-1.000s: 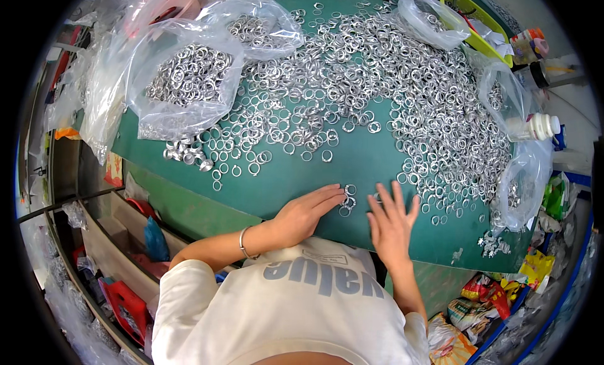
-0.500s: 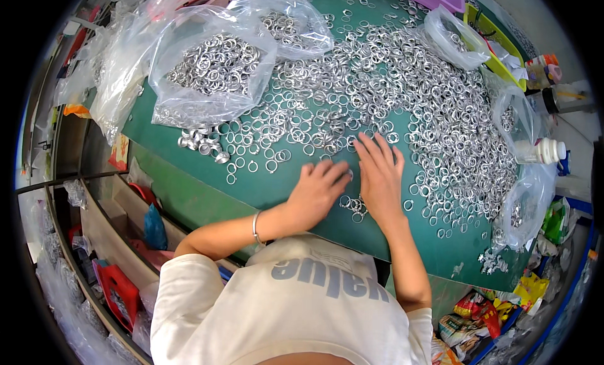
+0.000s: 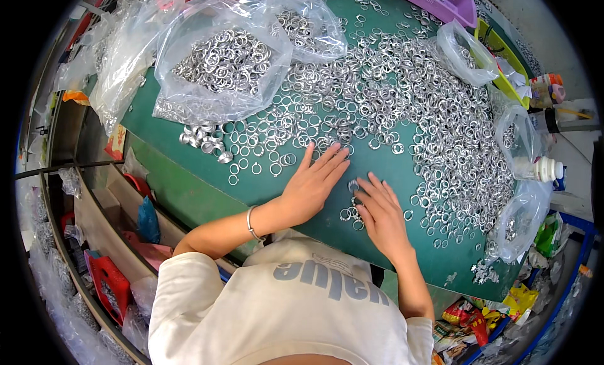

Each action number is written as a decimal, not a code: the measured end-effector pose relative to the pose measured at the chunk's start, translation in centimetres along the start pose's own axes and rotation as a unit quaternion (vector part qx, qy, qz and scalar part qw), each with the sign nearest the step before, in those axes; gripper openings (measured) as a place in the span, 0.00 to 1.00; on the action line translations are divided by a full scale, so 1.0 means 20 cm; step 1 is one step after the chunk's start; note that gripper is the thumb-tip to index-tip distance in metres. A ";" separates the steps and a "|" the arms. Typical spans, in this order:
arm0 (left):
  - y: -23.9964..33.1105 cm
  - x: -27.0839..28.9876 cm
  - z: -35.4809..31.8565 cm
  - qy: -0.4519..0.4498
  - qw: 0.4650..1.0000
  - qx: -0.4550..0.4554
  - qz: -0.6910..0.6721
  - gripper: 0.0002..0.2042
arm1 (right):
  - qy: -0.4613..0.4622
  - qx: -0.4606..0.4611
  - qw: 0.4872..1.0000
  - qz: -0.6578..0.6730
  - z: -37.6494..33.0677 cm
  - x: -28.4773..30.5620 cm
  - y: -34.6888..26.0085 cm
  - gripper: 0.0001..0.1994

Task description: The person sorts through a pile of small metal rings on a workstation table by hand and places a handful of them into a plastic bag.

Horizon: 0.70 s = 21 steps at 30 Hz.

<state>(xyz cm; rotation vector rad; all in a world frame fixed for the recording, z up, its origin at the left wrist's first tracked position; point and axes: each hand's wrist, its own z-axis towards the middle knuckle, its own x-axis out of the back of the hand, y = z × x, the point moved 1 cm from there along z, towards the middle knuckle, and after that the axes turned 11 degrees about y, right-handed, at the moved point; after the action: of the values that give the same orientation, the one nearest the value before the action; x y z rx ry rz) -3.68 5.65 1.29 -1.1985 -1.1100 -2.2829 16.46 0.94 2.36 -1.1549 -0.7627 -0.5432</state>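
Note:
Silvery metal rings [image 3: 434, 157] lie in a broad, dense heap across the green tabletop. My left hand [image 3: 314, 185] rests flat at the heap's near edge, fingers stretched, its fingertips touching loose rings [image 3: 308, 129]. To its right, nearer my body, my right hand [image 3: 382, 217] is held with fingers extended and apart, slightly blurred. A blurred single ring [image 3: 352, 185] is at its fingertips; whether they touch it I cannot tell. Beside that hand's thumb lies a small cluster of rings [image 3: 348, 214], partly covered by the fingers.
Clear plastic bags [image 3: 211, 104] filled with rings stand at the far left. Wider band rings [image 3: 204, 140] sit in front of them. A purple basket [image 3: 440, 6], a yellow-green tray [image 3: 503, 56] and a white bottle [image 3: 546, 170] line the right side. An open drawer [image 3: 100, 226] is at lower left.
My left hand has moved forward to the heap, its fingers straightening from a curl. My right hand has drawn back from the heap toward the small cluster. The view has shifted slightly.

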 end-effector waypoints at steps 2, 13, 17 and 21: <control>0.01 -0.01 0.01 -0.008 0.999 -0.019 -0.026 0.34 | 0.029 -0.019 0.998 0.044 -0.02 0.02 0.04 0.20; 0.07 -0.03 -0.01 -0.053 0.986 -0.017 -0.155 0.34 | 0.025 0.014 0.999 -0.015 -0.05 0.07 0.03 0.13; 0.07 -0.10 0.21 0.001 0.999 -0.038 -0.039 0.33 | 0.176 -0.022 0.982 -0.065 0.15 0.06 0.09 0.15; 0.02 -0.19 0.35 0.000 0.994 -0.087 0.067 0.29 | 0.190 -0.024 0.965 -0.179 0.26 0.00 0.17 0.16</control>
<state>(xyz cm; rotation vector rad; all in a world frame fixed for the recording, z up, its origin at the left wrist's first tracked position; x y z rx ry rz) 2.71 10.55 0.82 -1.2946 -0.8162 -2.3141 17.56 6.87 1.34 -0.9191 -0.6260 -1.0575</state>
